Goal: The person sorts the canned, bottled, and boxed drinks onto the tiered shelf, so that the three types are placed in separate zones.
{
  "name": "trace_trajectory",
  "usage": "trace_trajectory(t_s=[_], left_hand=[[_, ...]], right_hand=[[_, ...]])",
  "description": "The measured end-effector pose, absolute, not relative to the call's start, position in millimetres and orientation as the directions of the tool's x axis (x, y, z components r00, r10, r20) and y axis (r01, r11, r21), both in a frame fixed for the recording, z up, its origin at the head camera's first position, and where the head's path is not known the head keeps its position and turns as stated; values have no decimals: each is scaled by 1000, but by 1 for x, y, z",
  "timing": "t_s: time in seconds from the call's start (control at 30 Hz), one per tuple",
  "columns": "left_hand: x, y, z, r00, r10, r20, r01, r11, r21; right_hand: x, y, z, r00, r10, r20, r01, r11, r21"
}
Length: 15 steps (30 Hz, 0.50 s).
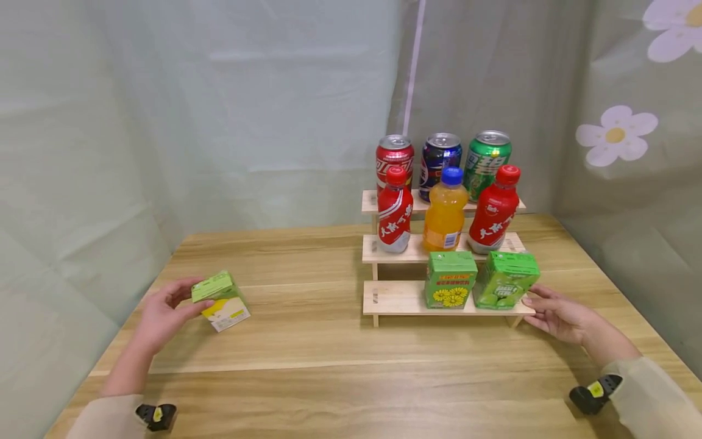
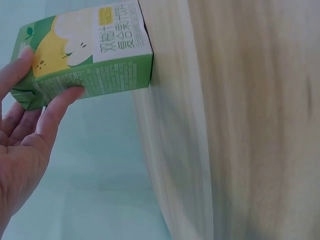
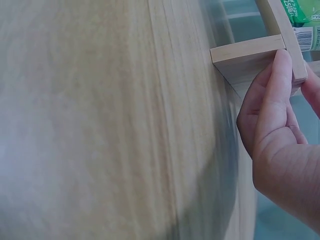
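At the left of the head view my left hand (image 1: 170, 311) holds a green, yellow and white juice carton (image 1: 225, 302) between thumb and fingers, near its green top end. In the left wrist view the carton (image 2: 90, 55) is tilted, with its printed sides showing. My right hand (image 1: 565, 317) grips the right end of the lowest shelf of a three-step wooden display rack (image 1: 397, 299). Fingers (image 3: 280, 75) press the underside of the shelf board next to its leg, in the right wrist view. Two green drink cartons, one with yellow flowers (image 1: 451, 283) and one plain green (image 1: 507, 281), stand on that shelf.
The middle step holds two red-capped bottles (image 1: 395, 213) and an orange drink bottle (image 1: 445, 213). Red (image 1: 395, 160), dark blue (image 1: 433, 167) and green (image 1: 485, 164) cans stand on the top step. A pale curtain (image 1: 274, 122) hangs behind the wooden table (image 1: 307, 378).
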<state>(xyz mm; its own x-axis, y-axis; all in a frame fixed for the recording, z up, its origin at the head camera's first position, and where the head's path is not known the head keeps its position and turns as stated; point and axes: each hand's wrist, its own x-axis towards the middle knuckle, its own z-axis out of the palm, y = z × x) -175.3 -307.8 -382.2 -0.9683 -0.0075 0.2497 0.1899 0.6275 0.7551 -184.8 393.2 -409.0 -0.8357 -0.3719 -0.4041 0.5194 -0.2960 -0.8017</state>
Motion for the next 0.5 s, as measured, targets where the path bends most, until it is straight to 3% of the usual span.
trace_trajectory(t_s=[0.5], left_hand=[[-164,-264,-372,-946,14,324,264,612,746]], right_hand=[[-185,393,-410,-835,-352,-422,527,-294,-797]])
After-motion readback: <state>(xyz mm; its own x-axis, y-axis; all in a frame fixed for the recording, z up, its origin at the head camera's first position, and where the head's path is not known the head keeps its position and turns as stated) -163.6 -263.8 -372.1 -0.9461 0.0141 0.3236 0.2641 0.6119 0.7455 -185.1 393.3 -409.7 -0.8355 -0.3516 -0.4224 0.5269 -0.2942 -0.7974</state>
